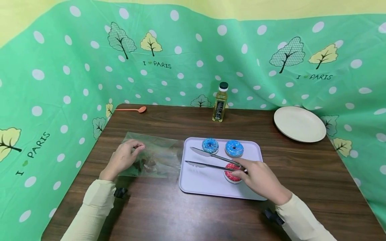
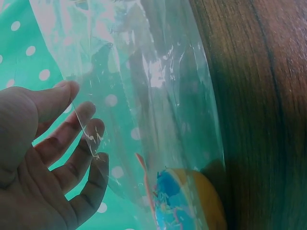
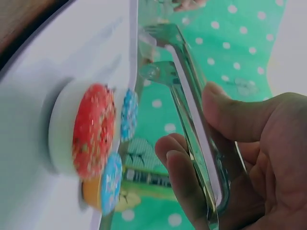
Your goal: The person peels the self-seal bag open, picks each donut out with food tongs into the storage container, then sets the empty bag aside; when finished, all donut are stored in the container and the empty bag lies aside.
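My left hand pinches the edge of a clear plastic bag, which lies left of the tray. Through the film in the left wrist view shows a blue-topped donut, apparently inside the bag. My right hand grips metal tongs near their closed end, thumb on one arm and fingers on the other. Their spread tips point left above the lilac tray. Under the tongs sits a red donut, partly covered by them in the head view. Behind it on the tray rest two blue donuts, one left and one right.
A bottle of yellow oil with a dark cap stands at the back. The cream plate is at the back right. An orange spoon lies in the far left corner. Green dotted cloth hangs behind the brown table.
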A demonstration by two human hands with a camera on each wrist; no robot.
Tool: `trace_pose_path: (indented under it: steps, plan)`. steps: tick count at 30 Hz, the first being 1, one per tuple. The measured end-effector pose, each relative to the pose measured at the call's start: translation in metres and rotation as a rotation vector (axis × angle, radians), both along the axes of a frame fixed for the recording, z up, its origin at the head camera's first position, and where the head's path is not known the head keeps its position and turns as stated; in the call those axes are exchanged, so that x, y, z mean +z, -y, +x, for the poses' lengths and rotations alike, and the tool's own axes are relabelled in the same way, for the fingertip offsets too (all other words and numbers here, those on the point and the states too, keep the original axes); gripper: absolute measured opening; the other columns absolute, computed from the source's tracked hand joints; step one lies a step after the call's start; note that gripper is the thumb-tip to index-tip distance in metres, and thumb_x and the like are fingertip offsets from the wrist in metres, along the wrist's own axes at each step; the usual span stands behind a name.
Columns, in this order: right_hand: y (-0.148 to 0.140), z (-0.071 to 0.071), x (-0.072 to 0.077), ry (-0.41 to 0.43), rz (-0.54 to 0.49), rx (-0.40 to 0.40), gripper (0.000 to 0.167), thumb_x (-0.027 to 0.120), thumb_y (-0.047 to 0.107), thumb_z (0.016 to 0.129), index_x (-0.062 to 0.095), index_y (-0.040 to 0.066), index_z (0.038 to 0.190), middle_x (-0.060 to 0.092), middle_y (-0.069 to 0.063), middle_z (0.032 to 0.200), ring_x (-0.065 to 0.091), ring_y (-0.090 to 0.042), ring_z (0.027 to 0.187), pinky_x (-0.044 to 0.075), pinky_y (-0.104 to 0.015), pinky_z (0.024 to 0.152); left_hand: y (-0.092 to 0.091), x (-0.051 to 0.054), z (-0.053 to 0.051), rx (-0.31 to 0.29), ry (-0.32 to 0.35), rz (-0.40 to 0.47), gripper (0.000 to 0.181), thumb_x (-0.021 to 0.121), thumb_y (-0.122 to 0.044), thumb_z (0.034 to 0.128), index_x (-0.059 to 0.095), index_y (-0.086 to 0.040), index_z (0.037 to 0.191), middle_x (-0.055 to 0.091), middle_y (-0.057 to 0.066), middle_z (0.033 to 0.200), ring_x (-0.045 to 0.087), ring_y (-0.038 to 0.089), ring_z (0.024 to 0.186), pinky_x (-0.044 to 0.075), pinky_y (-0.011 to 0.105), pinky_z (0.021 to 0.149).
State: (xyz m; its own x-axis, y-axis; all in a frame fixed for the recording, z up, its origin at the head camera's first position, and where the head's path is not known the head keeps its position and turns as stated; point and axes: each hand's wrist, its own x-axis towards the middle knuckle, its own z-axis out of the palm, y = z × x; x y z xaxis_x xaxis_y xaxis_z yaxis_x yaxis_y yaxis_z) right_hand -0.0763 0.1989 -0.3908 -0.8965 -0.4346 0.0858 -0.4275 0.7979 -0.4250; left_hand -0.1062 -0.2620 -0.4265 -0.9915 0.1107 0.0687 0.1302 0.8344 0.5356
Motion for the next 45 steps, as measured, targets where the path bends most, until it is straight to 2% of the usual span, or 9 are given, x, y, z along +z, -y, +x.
trace_pose_path:
  steps: [3, 9, 15, 18, 25, 32, 38, 42, 45]
  plan:
    - [0.013, -0.006, -0.004, -0.021, -0.01, 0.019, 0.041, 0.082, 0.024, 0.086, 0.072, 0.003, 0.12, 0.064, 0.007, 0.072, 0.049, -0.008, 0.06, 0.043, -0.028, 0.054, 0.001, -0.001, 0.001, 0.001, 0.003, -0.002, 0.024, 0.057, -0.026, 0.1049, 0.072, -0.01, 0.114, 0.064, 0.011, 0.122, 0.063, 0.029, 0.102, 0.052, 0.051, 0.078]
    - [0.038, -0.014, -0.015, -0.036, -0.06, 0.05, 0.035, 0.08, 0.022, 0.089, 0.072, 0.003, 0.116, 0.068, 0.001, 0.079, 0.052, -0.008, 0.061, 0.046, -0.03, 0.055, 0.002, -0.001, 0.002, -0.003, -0.003, -0.004, 0.024, 0.057, -0.026, 0.105, 0.073, -0.01, 0.114, 0.065, 0.01, 0.12, 0.064, 0.028, 0.101, 0.053, 0.05, 0.078]
    - [0.061, -0.02, -0.025, -0.091, -0.057, 0.088, 0.038, 0.078, 0.025, 0.089, 0.072, 0.001, 0.118, 0.074, -0.011, 0.102, 0.07, -0.018, 0.081, 0.057, -0.041, 0.07, 0.002, 0.0, 0.003, 0.004, -0.005, -0.006, 0.023, 0.057, -0.025, 0.1049, 0.073, -0.011, 0.113, 0.065, 0.01, 0.12, 0.064, 0.028, 0.101, 0.053, 0.05, 0.078]
    - [0.073, -0.023, -0.026, -0.079, -0.06, 0.108, 0.039, 0.078, 0.024, 0.089, 0.071, 0.0, 0.118, 0.075, -0.011, 0.098, 0.069, -0.019, 0.077, 0.056, -0.04, 0.068, 0.003, 0.0, 0.003, 0.007, -0.002, -0.012, 0.023, 0.057, -0.026, 0.105, 0.073, -0.011, 0.114, 0.065, 0.009, 0.121, 0.064, 0.028, 0.102, 0.053, 0.051, 0.078]
    - [0.099, -0.027, -0.029, -0.052, -0.071, 0.159, 0.031, 0.078, 0.024, 0.09, 0.073, 0.004, 0.113, 0.07, 0.0, 0.083, 0.058, -0.01, 0.064, 0.049, -0.032, 0.06, 0.003, 0.003, 0.002, 0.02, 0.005, -0.015, 0.023, 0.057, -0.028, 0.105, 0.072, -0.013, 0.114, 0.064, 0.009, 0.122, 0.064, 0.028, 0.102, 0.053, 0.052, 0.078]
    - [0.121, -0.03, -0.034, -0.065, -0.089, 0.205, 0.031, 0.078, 0.027, 0.09, 0.073, 0.007, 0.112, 0.072, 0.0, 0.087, 0.062, -0.012, 0.068, 0.052, -0.037, 0.062, 0.002, 0.003, 0.002, 0.021, 0.004, -0.013, 0.023, 0.057, -0.027, 0.1048, 0.072, -0.012, 0.113, 0.065, 0.009, 0.121, 0.064, 0.029, 0.102, 0.052, 0.052, 0.08]
    - [0.135, -0.035, -0.039, -0.065, -0.084, 0.235, 0.027, 0.077, 0.029, 0.091, 0.072, 0.008, 0.108, 0.069, 0.0, 0.079, 0.057, -0.012, 0.062, 0.049, -0.037, 0.058, 0.002, 0.003, 0.002, 0.007, 0.009, 0.001, 0.023, 0.057, -0.028, 0.1049, 0.072, -0.013, 0.113, 0.065, 0.008, 0.121, 0.063, 0.029, 0.105, 0.052, 0.052, 0.082]
    - [0.143, -0.039, -0.043, -0.066, -0.084, 0.248, 0.031, 0.077, 0.028, 0.091, 0.072, 0.007, 0.112, 0.074, -0.006, 0.09, 0.068, -0.019, 0.074, 0.054, -0.042, 0.067, 0.0, 0.002, 0.001, 0.002, 0.013, 0.007, 0.023, 0.057, -0.029, 0.1048, 0.073, -0.015, 0.113, 0.065, 0.007, 0.12, 0.063, 0.028, 0.106, 0.052, 0.051, 0.082]
    - [0.149, -0.041, -0.044, -0.044, -0.097, 0.258, 0.036, 0.076, 0.029, 0.091, 0.071, 0.005, 0.117, 0.074, -0.01, 0.098, 0.071, -0.024, 0.084, 0.055, -0.043, 0.074, -0.001, 0.003, 0.0, 0.003, 0.013, 0.008, 0.023, 0.057, -0.03, 0.1048, 0.073, -0.015, 0.112, 0.065, 0.007, 0.119, 0.063, 0.027, 0.103, 0.052, 0.051, 0.081]
